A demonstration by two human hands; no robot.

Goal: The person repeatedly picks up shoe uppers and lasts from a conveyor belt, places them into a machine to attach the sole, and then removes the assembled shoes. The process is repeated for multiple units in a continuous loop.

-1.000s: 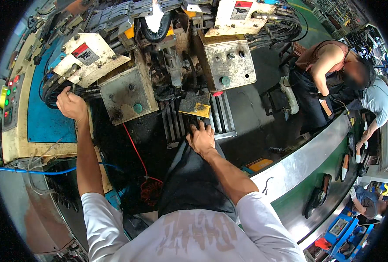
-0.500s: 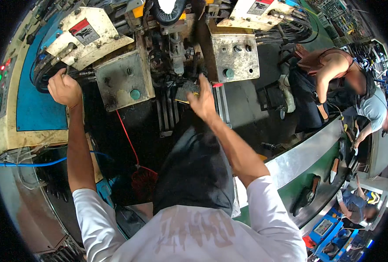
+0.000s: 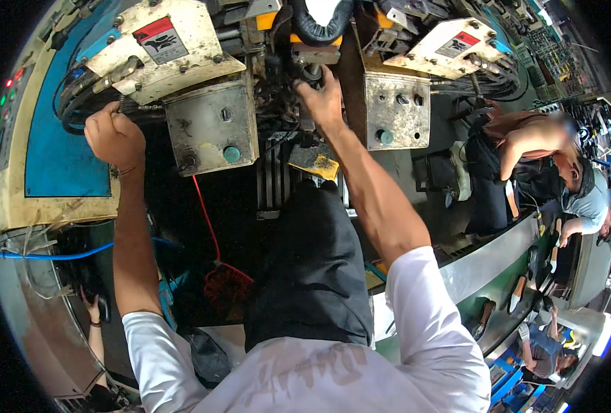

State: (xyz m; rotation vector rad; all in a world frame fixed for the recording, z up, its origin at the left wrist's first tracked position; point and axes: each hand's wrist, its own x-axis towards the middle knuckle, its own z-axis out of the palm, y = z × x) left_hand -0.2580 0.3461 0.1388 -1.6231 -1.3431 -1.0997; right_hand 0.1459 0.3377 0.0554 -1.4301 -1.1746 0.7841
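My left hand [image 3: 114, 138] is closed at the lower end of a thin threaded rod [image 3: 121, 103], which hangs from the left machine arm beside the hoses. My right hand [image 3: 322, 100] reaches into the middle of the machine. Its thumb and fingers curl round a dark, round, knob-like part [image 3: 311, 73] on the centre column, just below a black padded ring with a white top [image 3: 320, 29]. Below this hand a worn yellow-and-dark pad [image 3: 315, 164] lies on the machine's lower part, over metal rails [image 3: 272, 189].
Grimy control boxes with green buttons flank the column, one left [image 3: 209, 134] and one right [image 3: 396, 113]. A co-worker [image 3: 519, 151] sits at the right beside a green conveyor [image 3: 494, 323] carrying shoes. Another person's hand [image 3: 95, 308] shows at lower left. A red cord [image 3: 205, 213] hangs down.
My right hand has moved forward from above the pad to the knob-like part. My left hand stays at the rod. The view has shifted, and another person's arm has appeared at lower left.
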